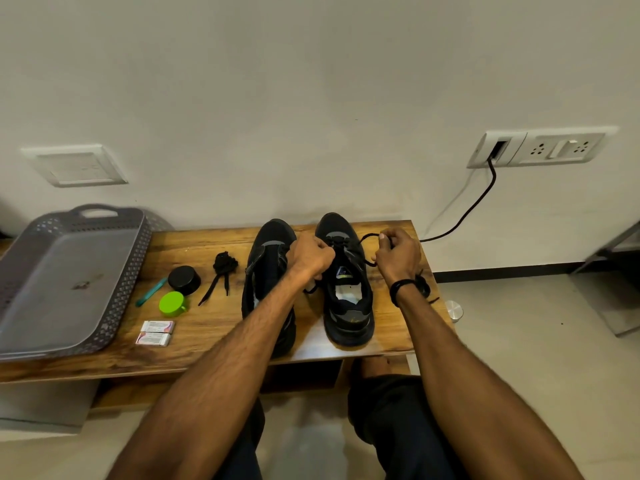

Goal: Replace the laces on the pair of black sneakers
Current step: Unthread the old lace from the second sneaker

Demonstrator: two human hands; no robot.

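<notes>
**Step in hand.** Two black sneakers are set side by side on the tabletop (214, 341), toes to the wall. The right sneaker (348, 299) is under work. The lace (363, 239) is gripped in the clenched left hand (311, 256) at the toe-end eyelets. Its other end is pinched in the right hand (396, 254) and drawn out sideways in a loop. The left sneaker (268, 282) is partly covered by the forearm, and its lacing cannot be told.

The step is judged to be work at the lowest eyelets (whether an old lace is being withdrawn or a new one fed in cannot be settled).

**Next move.** If a new lace is going in, the two ends would need to be evened, then crossed to the next pair of eyelets with the tongue kept flat.

A bundled lace (225, 263) is laid left of the sneakers. A dark coil (424, 287) is seen beside the right wrist.

**Containers.**
- **Grey perforated tray (135, 271):** it is placed at the far left, and only a small dark smudge is noted on its floor.
- **Black round tin (184, 279):** it is closed, so its contents are hidden.
- **Green pot (172, 303):** it is closed too, and its contents are hidden.
</notes>
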